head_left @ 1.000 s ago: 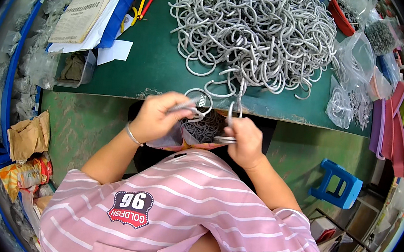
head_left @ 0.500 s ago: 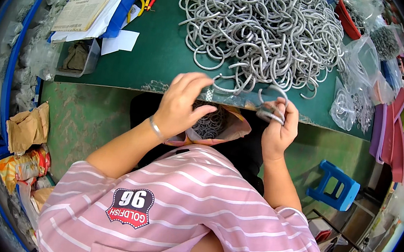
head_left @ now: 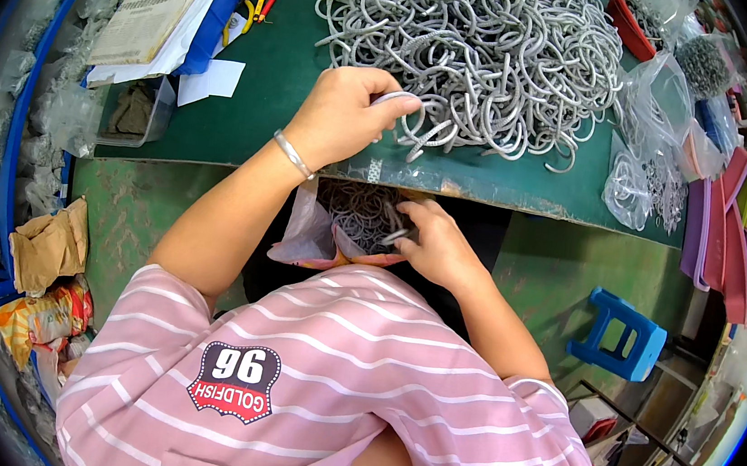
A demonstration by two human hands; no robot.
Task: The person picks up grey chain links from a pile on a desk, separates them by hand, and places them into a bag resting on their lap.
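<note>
**Hook sorting — early, most of the pile left**

Left hand (head_left: 345,116), upper centre of frame, is curled closed on one grey hook (head_left: 396,101) at the near edge of the big hook pile (head_left: 474,53) on the green table (head_left: 251,102). Right hand (head_left: 436,244), centre frame, pinches another hook over the open bag (head_left: 337,229) in the lap — the bag holds some finished pieces, far fewer than the pile.

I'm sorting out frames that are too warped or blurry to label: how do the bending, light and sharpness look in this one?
Head view: strong fisheye, the green table edge bows and a black rim frames the picture; light is even and soft, with glare on the clear bags; the left hand, the right hand and the pile of metal hooks are sharp; things near the rim look squeezed and soft.
</note>
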